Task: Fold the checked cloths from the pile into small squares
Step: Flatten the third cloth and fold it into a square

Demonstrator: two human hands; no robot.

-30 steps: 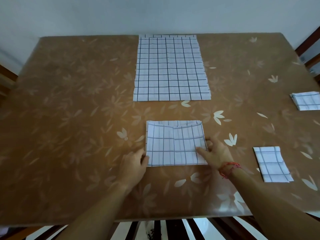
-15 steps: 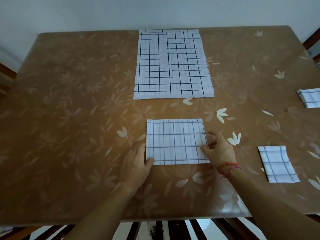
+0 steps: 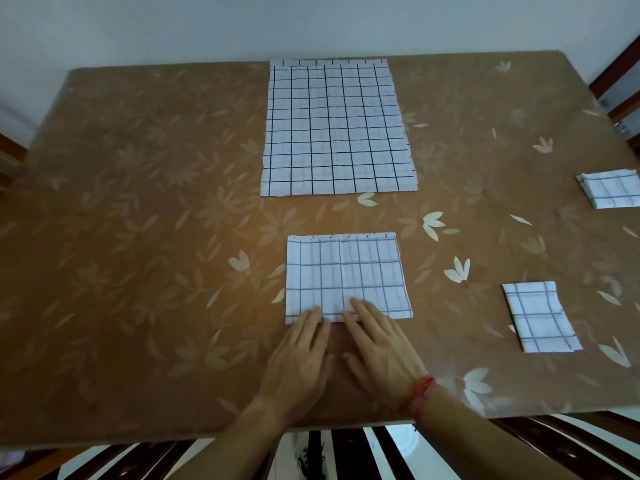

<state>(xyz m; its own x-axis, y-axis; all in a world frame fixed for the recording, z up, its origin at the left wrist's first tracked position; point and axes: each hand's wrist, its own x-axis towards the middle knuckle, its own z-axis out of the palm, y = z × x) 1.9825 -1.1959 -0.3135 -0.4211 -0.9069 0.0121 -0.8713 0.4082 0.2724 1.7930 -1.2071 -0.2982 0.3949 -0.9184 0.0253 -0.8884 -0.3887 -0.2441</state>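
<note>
Head view: one part-folded cloth (image 3: 346, 275) lies in the middle of the table (image 3: 138, 237). The left hand (image 3: 298, 362) and right hand (image 3: 381, 355) lie flat side by side, straight fingers pressing its near edge. One pile (image 3: 337, 128) lies beyond. Two folded squares sit at right: near square (image 3: 538, 317), far square (image 3: 611, 188).

Shows no readable text, label, number or sign (only grid lines on the checked cloths (image 3: 337, 126), petals on the surface (image 3: 138, 209)).
</note>
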